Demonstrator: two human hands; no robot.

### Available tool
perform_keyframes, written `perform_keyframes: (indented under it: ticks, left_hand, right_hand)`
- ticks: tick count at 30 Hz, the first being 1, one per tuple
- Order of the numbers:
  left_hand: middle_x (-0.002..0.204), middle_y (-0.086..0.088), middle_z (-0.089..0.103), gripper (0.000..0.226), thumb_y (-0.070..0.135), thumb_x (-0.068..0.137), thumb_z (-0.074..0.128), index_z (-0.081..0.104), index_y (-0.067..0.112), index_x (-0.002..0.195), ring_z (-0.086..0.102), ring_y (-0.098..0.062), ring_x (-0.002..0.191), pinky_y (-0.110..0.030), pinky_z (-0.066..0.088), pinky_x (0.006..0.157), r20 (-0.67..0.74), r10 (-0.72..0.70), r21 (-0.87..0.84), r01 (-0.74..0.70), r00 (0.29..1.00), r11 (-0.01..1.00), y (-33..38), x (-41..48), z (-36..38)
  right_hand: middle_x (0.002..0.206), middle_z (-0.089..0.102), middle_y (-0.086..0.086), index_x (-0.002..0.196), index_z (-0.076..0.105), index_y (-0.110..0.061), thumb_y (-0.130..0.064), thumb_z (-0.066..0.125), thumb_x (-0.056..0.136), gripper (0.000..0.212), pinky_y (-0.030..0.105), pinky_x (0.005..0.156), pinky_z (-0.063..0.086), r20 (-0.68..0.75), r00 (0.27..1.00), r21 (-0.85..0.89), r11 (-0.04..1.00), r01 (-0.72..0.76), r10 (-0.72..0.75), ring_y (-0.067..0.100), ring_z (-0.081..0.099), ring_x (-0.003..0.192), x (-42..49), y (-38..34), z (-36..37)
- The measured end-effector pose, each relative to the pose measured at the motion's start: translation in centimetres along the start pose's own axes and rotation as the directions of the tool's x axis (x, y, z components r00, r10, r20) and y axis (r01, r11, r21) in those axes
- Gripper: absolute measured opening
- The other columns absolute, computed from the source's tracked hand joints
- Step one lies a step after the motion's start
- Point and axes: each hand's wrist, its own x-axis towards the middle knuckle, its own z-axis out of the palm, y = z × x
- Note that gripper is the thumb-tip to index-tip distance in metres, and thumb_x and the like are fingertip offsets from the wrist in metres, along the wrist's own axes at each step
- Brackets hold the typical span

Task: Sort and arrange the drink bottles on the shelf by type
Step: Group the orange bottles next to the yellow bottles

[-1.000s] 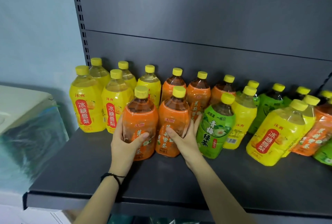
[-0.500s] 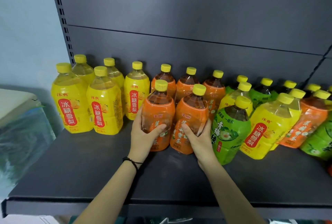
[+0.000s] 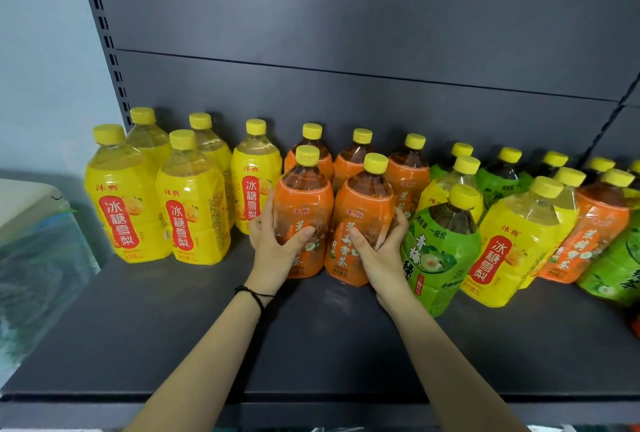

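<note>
On shelf (image 3: 138, 345), green bottle (image 3: 445, 258) beside right hand (image 3: 381, 260)

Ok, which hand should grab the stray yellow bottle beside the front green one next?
Probably the right hand: it grips the right orange bottle next to the green bottle, nearest the yellow bottle. The left hand grips the left orange bottle, farther away.

Shelf (image 3: 173, 327): dark grey, and every bottle on it has a yellow cap.

Left end: five yellow-labelled bottles (image 3: 128, 203) of pale liquid stand grouped in two rows.

Centre: three orange-labelled bottles (image 3: 353, 161) of brown tea stand along the back. Two more stand in front, side by side. The left hand (image 3: 273, 251) grips the left front bottle (image 3: 304, 210); the right hand (image 3: 381, 258) grips the right front bottle (image 3: 363, 224).

Right: a green bottle (image 3: 440, 251), a yellow bottle (image 3: 512, 241), an orange bottle (image 3: 595, 231) and others stand intermixed.
</note>
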Motion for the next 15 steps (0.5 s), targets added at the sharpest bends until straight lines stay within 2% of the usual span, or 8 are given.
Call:
perform_keyframes:
  ticks: [2,3,6,9,12,15]
  left_hand:
    - [0.148,0.0,0.025,0.108,0.085,0.052,0.062,0.015,0.048,0.142,0.028,-0.022,0.138,-0.048,0.034,0.111,-0.015,0.046,-0.04,-0.046,0.999,0.998,-0.2,0.6,0.1]
    - [0.146,-0.001,0.029,0.103,0.083,0.053,0.064,0.019,0.047,0.139,0.033,-0.021,0.136,-0.049,0.038,0.108,-0.024,0.056,-0.08,-0.057,0.998,0.995,-0.4,0.8,0.1]
    - [0.139,0.0,0.038,0.078,0.077,0.056,0.068,0.024,0.058,0.118,0.043,-0.02,0.129,-0.049,0.046,0.101,-0.046,0.075,-0.108,-0.08,0.996,0.991,-0.3,0.9,0.3]
    - [0.139,-0.002,0.039,0.073,0.071,0.06,0.069,0.027,0.056,0.117,0.043,-0.02,0.129,-0.049,0.047,0.1,-0.078,0.082,-0.095,-0.089,0.994,0.992,-0.2,1.0,0.6]
    - [0.139,-0.003,0.041,0.081,0.072,0.06,0.069,0.027,0.046,0.124,0.044,-0.02,0.128,-0.047,0.048,0.1,-0.109,0.083,-0.085,-0.093,0.991,0.992,-0.1,1.1,0.9]
    - [0.138,-0.003,0.042,0.08,0.062,0.064,0.071,0.026,0.042,0.127,0.046,-0.019,0.127,-0.037,0.049,0.097,-0.124,0.076,-0.097,-0.088,0.989,0.991,0.1,0.8,1.4]
  right_hand:
    - [0.145,0.039,0.001,0.133,0.013,-0.046,-0.027,0.071,0.083,0.079,0.032,0.094,0.048,-0.004,1.0,0.012,1.0,-0.025,0.025,0.017,0.047,0.125,0.5,-0.1,0.0]
    - [0.145,0.038,0.0,0.135,0.014,-0.045,-0.03,0.07,0.082,0.079,0.034,0.095,0.047,-0.016,0.999,0.003,0.999,-0.036,0.036,0.016,0.047,0.125,0.8,0.0,0.0]
    - [0.143,0.029,-0.006,0.145,0.014,-0.045,-0.042,0.068,0.083,0.083,0.034,0.098,0.044,-0.06,0.998,-0.09,0.996,-0.026,0.021,0.013,0.038,0.128,1.1,-0.3,0.2]
    - [0.154,0.018,-0.009,0.144,0.01,-0.055,-0.063,0.066,0.074,0.09,0.048,0.109,0.039,-0.044,0.999,-0.154,0.988,-0.014,0.007,0.018,0.029,0.141,1.5,-0.2,0.3]
    - [0.156,0.021,-0.006,0.146,0.006,-0.049,-0.058,0.063,0.077,0.09,0.043,0.108,0.04,-0.039,0.998,-0.104,0.994,-0.043,0.04,0.018,0.032,0.139,1.4,0.0,0.3]
    - [0.155,0.022,-0.003,0.149,0.001,-0.038,-0.054,0.055,0.085,0.085,0.034,0.104,0.037,-0.05,0.996,-0.125,0.989,-0.083,0.077,0.016,0.032,0.137,0.8,0.0,0.5]
